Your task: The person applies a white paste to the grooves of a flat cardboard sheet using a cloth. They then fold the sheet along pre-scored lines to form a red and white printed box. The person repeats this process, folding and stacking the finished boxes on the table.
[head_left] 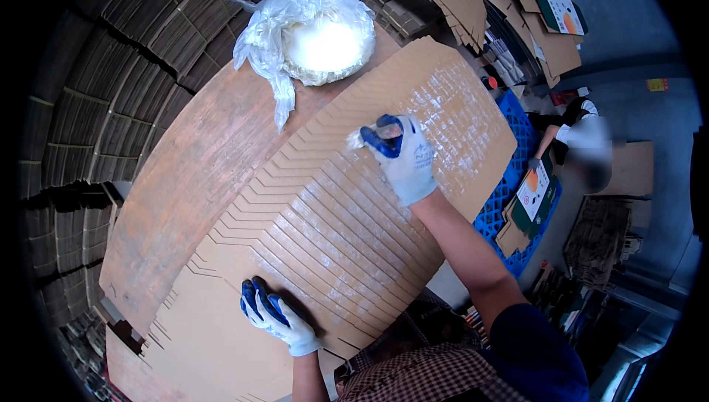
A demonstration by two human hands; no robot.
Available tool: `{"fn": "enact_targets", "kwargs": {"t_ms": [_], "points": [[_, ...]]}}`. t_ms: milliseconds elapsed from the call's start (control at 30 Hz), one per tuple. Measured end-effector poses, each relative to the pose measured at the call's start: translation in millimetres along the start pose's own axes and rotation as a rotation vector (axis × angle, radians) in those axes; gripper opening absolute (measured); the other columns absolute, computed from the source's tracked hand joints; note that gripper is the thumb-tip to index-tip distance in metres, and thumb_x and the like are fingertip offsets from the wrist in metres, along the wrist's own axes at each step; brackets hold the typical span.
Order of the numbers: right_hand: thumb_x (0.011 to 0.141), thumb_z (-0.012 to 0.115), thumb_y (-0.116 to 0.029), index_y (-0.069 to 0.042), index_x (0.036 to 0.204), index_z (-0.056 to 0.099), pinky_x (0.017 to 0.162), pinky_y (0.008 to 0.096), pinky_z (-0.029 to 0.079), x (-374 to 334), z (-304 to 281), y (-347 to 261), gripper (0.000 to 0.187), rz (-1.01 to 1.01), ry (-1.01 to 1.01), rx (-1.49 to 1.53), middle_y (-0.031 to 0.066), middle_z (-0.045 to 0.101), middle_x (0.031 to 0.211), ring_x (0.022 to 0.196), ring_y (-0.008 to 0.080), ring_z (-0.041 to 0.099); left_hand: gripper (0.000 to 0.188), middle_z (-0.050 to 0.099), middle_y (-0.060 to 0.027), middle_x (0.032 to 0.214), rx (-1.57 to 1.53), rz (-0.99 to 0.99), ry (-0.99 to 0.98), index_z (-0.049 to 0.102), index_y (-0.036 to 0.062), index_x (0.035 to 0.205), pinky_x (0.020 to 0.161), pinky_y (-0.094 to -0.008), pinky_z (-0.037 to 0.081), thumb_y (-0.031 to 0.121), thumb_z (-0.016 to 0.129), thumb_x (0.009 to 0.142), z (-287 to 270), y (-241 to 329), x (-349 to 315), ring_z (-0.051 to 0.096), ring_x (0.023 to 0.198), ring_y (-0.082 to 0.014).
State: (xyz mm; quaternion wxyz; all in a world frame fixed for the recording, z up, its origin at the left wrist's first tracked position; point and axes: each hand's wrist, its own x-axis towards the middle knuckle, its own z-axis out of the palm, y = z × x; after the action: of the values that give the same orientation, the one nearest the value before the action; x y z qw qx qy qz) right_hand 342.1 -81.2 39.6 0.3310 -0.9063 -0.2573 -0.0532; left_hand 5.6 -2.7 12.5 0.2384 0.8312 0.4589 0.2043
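A fan of overlapping brown cardboard sheets [354, 239] lies across the table, with whitish wet streaks over the stepped edges and the far right sheet. My right hand [405, 157], in a white glove with blue fingertips, is closed around a brush whose pale bristles [356, 140] point left, at the upper middle of the fan. Most of its handle is hidden in the glove. Gloved the same way, my left hand [279, 319] rests on the near left part of the sheets, fingers stretched out and slightly apart, holding nothing.
A plastic-lined basin [325, 43] of white paste stands at the table's far side. The wooden tabletop [192, 158] shows at left. Tied cardboard stacks [162, 25] rise beyond it. At right, a person [587, 143] handles printed boxes [533, 193] by a blue plastic pallet [495, 217].
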Motion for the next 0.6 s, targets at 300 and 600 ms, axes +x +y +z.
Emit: {"fn": "enact_targets", "kwargs": {"t_ms": [300, 600], "points": [[0.083, 0.082, -0.03, -0.006, 0.105, 0.061, 0.072, 0.0414, 0.055, 7, -8, 7, 0.039, -0.02, 0.0, -0.039, 0.0126, 0.063, 0.101, 0.082, 0.032, 0.067, 0.041, 0.053, -0.0219, 0.143, -0.034, -0.001, 0.01, 0.058, -0.0056, 0.134, 0.113, -0.0505, 0.032, 0.018, 0.047, 0.102, 1, 1, 0, 0.046, 0.133, -0.0384], [0.083, 0.084, -0.031, -0.008, 0.099, 0.061, 0.068, 0.0386, 0.054, 20, -17, 9, 0.037, 0.013, 0.065, 0.016, 0.0092, 0.063, 0.09, 0.072, 0.0301, 0.065, 0.041, 0.049, -0.0256, 0.146, -0.015, 0.025, -0.035, 0.053, -0.0089, 0.135, 0.113, -0.0554, 0.029, 0.017, 0.045, 0.103, -2, 3, -1, 0.042, 0.135, -0.044]]}}
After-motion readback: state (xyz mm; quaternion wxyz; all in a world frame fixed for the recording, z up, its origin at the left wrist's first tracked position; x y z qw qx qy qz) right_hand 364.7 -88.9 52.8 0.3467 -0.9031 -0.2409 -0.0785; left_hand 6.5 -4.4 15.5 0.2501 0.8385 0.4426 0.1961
